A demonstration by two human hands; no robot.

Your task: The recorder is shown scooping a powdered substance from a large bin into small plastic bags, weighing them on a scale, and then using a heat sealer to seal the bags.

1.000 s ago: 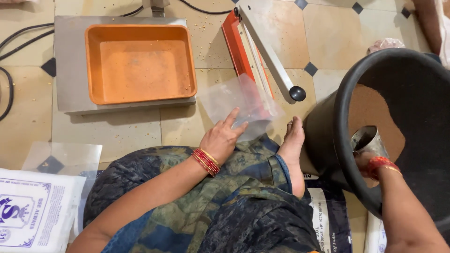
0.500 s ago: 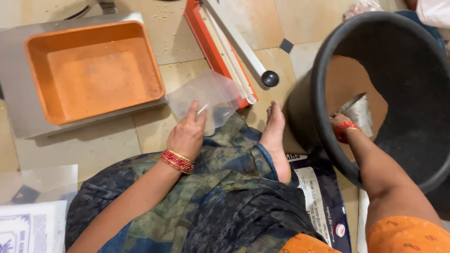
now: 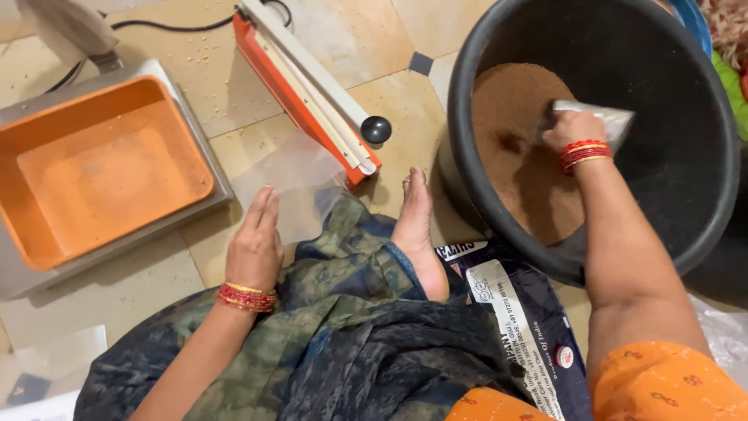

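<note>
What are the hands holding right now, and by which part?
Right hand grips a metal scoop by its near end, over the grain. Left hand lies flat on a clear plastic bag.

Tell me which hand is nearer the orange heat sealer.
Left. The left hand rests flat on a clear plastic bag just beside the orange heat sealer; the right hand is inside the black tub, holding a metal scoop.

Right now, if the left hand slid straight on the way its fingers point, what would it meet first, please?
The left hand already lies on the clear plastic bag; straight on, it would probably reach the orange heat sealer, though depth is unclear.
</note>
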